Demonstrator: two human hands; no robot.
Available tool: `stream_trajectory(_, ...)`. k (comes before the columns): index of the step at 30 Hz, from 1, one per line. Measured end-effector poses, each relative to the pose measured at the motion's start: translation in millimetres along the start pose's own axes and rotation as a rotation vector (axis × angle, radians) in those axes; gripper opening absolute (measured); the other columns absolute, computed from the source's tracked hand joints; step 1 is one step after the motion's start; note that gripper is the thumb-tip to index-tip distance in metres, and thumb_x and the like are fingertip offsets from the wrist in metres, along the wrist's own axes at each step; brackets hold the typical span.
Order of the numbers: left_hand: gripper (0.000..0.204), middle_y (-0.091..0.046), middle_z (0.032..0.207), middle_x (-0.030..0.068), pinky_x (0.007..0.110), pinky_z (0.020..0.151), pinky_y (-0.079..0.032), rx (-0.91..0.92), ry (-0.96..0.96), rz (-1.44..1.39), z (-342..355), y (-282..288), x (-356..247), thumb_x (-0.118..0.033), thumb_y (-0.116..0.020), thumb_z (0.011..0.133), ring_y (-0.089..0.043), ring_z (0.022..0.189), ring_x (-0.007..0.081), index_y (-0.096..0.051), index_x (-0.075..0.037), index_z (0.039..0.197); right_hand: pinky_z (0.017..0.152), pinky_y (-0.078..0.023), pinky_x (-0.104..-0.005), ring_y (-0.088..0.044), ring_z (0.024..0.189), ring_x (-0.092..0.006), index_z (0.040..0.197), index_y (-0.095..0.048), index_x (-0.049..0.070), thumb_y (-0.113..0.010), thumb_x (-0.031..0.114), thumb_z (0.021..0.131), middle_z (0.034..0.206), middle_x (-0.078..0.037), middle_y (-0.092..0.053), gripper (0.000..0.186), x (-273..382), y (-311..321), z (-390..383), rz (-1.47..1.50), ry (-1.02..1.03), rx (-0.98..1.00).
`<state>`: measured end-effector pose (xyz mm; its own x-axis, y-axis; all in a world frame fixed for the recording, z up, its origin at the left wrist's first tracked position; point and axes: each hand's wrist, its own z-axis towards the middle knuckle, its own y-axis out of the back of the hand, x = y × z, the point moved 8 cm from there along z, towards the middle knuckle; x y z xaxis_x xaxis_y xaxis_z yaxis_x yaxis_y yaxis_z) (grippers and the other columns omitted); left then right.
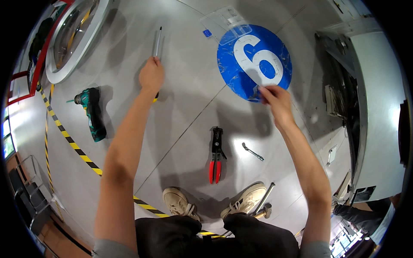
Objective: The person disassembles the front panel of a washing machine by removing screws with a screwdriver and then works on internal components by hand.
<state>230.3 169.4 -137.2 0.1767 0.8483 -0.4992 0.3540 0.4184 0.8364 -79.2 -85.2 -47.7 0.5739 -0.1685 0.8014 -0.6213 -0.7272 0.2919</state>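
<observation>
In my left hand (152,76), closed around its handle, is a screwdriver (158,42); the shaft points away from me, and a bit of the handle's end shows below the fist. My right hand (278,105) hovers over the near edge of a round blue floor marking (227,64), thumb and fingertips pinched together. Whatever they hold, if anything, is too small to make out. On the floor between my arms lie long black pliers with red grips (216,150) and a small metal ratchet wrench (253,152).
Left of my left arm lies a green and black cordless drill (91,109). A clear plastic case (228,21) overlaps the marking's far edge. Beside my right shoe is a hammer (267,210). A large grey appliance (378,107) stands right; a white-rimmed round door (95,32) is far left. Yellow-black tape (73,144) curves across.
</observation>
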Motion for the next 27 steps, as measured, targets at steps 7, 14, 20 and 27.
stream_trajectory(7,0.039,-0.067,0.089,0.0210,0.051,0.079,-0.048,-0.026,0.053,0.025,-8,15,-12,-0.032,-0.032,0.100,-0.063,0.088,0.0412,-0.058,-0.002,0.103,0.064,-0.050,-0.0287,-0.064,0.066,-0.0161,0.092,-0.070,-0.003,-0.067,0.018,0.087,0.077,-0.009,-0.069,0.023,65,-106,118,-0.061,0.155,-0.126)
stream_trajectory(14,0.033,-0.067,0.090,0.0237,0.054,0.078,-0.048,-0.172,-0.069,0.091,1,8,14,-0.030,-0.038,0.098,-0.063,0.088,0.0438,-0.057,-0.005,0.105,0.064,-0.050,-0.0299,-0.062,0.069,-0.0132,0.101,-0.068,-0.001,-0.063,0.018,0.089,0.082,-0.008,-0.068,0.022,41,-115,81,-0.498,0.339,0.069)
stream_trajectory(20,0.034,-0.067,0.097,0.0227,0.052,0.080,-0.048,-0.113,-0.128,0.110,9,-19,1,-0.033,-0.038,0.098,-0.062,0.093,0.0434,-0.056,-0.005,0.106,0.076,-0.051,-0.0394,-0.065,0.084,-0.0315,0.099,-0.067,0.005,-0.063,0.021,0.087,0.090,-0.016,-0.068,0.020,35,-24,-113,-0.602,0.296,0.386)
stream_trajectory(27,0.032,-0.064,0.094,0.0222,0.050,0.075,-0.047,-0.150,-0.206,-0.030,56,-42,53,-0.030,-0.040,0.101,-0.061,0.091,0.0417,-0.053,-0.001,0.098,0.077,-0.056,-0.0340,-0.067,0.090,-0.0245,0.107,-0.065,0.002,-0.065,0.013,0.088,0.103,-0.012,-0.067,0.022,88,125,-267,-0.652,0.321,-0.046)
